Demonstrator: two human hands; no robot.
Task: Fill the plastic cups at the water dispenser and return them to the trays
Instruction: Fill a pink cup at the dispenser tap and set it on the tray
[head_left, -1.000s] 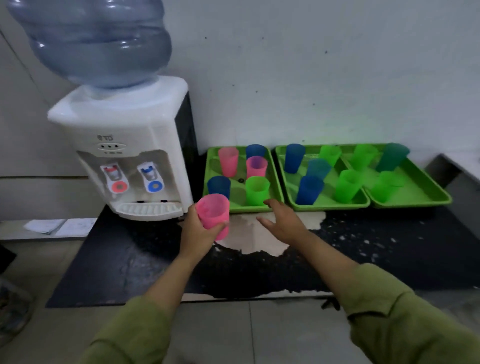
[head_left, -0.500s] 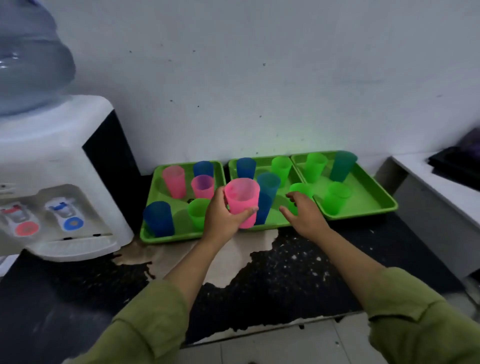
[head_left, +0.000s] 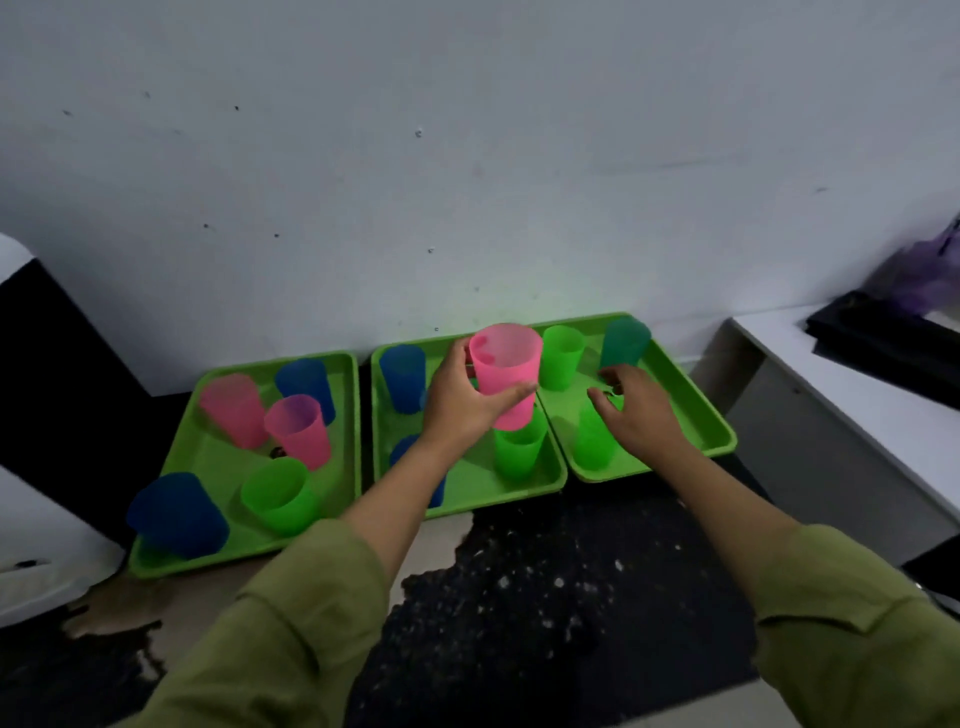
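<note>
Pink cup (head_left: 506, 374) moved right, left fingers (head_left: 515, 393) curled round it.

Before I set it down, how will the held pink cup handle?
The pink cup looks thin and translucent, so it probably flexes if the left hand squeezes. Tall with a narrower base, it may tip.

no readable text, labels, brands or numbers anywhere

a pantry or break corner — a water dispenser (head_left: 41, 545) at 9 o'clock, green trays (head_left: 467, 486) of plastic cups (head_left: 561, 364) against a pitted white wall (head_left: 467, 156) at 12 o'clock.
</note>
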